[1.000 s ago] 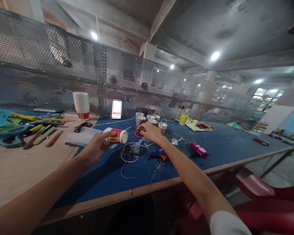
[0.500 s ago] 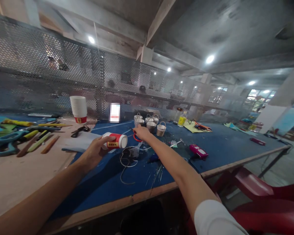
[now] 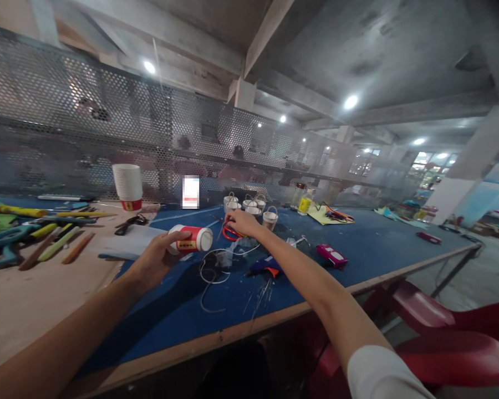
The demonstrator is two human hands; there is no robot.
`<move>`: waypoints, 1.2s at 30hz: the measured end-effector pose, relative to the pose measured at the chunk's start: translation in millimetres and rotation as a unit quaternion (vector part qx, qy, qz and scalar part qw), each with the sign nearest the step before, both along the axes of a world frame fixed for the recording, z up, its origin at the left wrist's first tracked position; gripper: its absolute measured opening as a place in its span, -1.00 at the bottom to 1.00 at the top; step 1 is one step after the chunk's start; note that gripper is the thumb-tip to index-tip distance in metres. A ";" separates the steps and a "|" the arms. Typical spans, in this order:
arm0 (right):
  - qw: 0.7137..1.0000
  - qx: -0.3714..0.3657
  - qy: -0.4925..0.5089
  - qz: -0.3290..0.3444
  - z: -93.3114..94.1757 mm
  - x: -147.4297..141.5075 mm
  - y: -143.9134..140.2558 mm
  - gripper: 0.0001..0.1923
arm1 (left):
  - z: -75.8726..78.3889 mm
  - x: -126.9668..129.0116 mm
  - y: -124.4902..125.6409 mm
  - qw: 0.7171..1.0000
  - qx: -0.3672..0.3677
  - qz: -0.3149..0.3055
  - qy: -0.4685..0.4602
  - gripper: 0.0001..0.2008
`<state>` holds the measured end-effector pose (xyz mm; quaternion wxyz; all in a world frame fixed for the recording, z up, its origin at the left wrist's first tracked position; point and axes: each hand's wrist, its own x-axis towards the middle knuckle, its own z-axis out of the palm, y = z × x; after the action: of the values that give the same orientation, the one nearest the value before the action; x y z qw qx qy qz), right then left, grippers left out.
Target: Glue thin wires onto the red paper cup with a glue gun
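Note:
My left hand [image 3: 154, 257] is wrapped around a red and white paper cup [image 3: 191, 238], which is tipped on its side with its end facing right. Over the middle of the table, my right hand [image 3: 244, 223] has its fingers closed at a pair of red-handled scissors [image 3: 232, 234]; the fingers partly hide them. Just beyond that hand stand several small cups with looped handles [image 3: 269, 219]. A coil of white cord [image 3: 203, 271] lies between my hands and the table's front edge. Under my right forearm is a blue glue gun [image 3: 261, 266] with an orange part.
A stack of paper cups [image 3: 128, 180] stands at the back left. Large blue-handled scissors [image 3: 8, 244] and several tools lie left. A pink box [image 3: 331, 255] is right of my forearm. A perforated metal screen [image 3: 141, 127] runs behind; red chairs [image 3: 453, 354] stand right.
My right hand stays at the red-handled scissors, and more of their red handle shows. The glue gun is less covered by my forearm. My left hand keeps holding the cup; the view has shifted slightly.

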<state>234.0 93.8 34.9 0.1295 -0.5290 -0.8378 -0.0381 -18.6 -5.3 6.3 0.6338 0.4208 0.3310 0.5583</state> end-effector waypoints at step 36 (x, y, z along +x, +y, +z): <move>0.920 0.119 0.329 0.174 68.5 -36.6 -41.0 -0.86 | 19.7 -0.9 -11.3 0.997 0.010 0.037 -0.072 -0.93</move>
<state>197.4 52.9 103.5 0.4644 -0.3383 -0.8161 0.0621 -19.4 -16.6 25.9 0.6308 0.3734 0.2942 0.6133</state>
